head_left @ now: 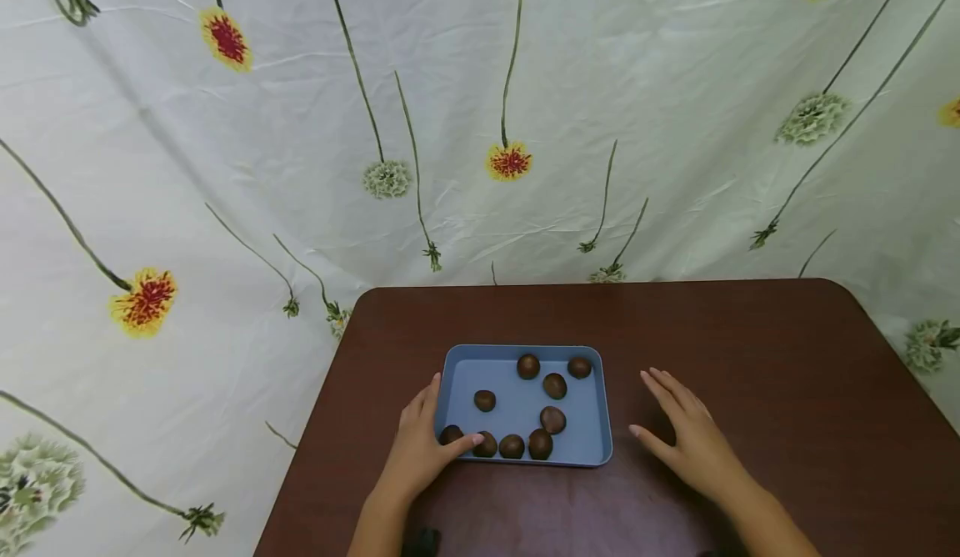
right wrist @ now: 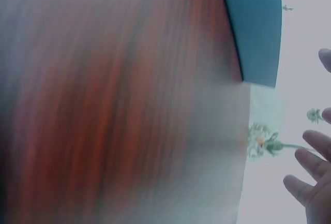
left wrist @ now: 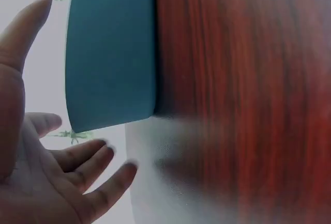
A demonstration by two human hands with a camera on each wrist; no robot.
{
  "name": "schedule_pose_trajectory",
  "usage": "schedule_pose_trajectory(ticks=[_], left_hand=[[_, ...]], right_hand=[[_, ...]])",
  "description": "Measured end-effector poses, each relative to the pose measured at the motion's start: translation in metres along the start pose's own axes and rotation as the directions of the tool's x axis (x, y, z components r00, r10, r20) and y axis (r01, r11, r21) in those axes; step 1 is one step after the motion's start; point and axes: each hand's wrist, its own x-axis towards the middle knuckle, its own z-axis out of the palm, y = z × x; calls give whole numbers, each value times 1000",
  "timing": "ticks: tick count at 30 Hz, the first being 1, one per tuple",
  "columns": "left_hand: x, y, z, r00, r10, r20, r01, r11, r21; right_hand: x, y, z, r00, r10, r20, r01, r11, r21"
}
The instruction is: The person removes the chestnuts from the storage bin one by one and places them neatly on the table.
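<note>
A blue rectangular tray [head_left: 510,407] lies on the table, holding several round brown chestnuts [head_left: 553,419]. Most of these are gathered along its front edge; a few are scattered toward the back. At the tray's front left corner is my left hand [head_left: 420,449], thumb reaching across the corner and fingers running along the left side. The left wrist view shows that hand [left wrist: 62,172] spread wide beside the tray's outer wall [left wrist: 114,53]. To the right of the tray, my right hand [head_left: 693,440] hovers with fingers extended and nothing in it.
Dark reddish-brown wood makes up the tabletop [head_left: 712,323], with rounded far corners. Behind and to the left hangs a pale cloth [head_left: 450,23] printed with flowers. A small black object [head_left: 423,542] shows at the bottom edge beside the left forearm.
</note>
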Motion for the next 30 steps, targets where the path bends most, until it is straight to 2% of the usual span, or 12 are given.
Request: schedule_pose_trajectory(ticks=[6,20,23,30], left_hand=[[-4,-4,0,994,-67,84,75,992,-100],[-5,-15,5,981,-62,186,99,975,-197],[-6,-14,5,980,-60,191,100,973,-207],[-5,-11,6,981,-61,183,100,971,-216]], right_hand=[[6,-15,9,997,-63,-46,65,997,38],[17,-45,40,982,-169,-79,172,985,28],[20,-50,45,981,-181,-66,183,983,28],[27,-57,53,984,-175,45,173,984,41]])
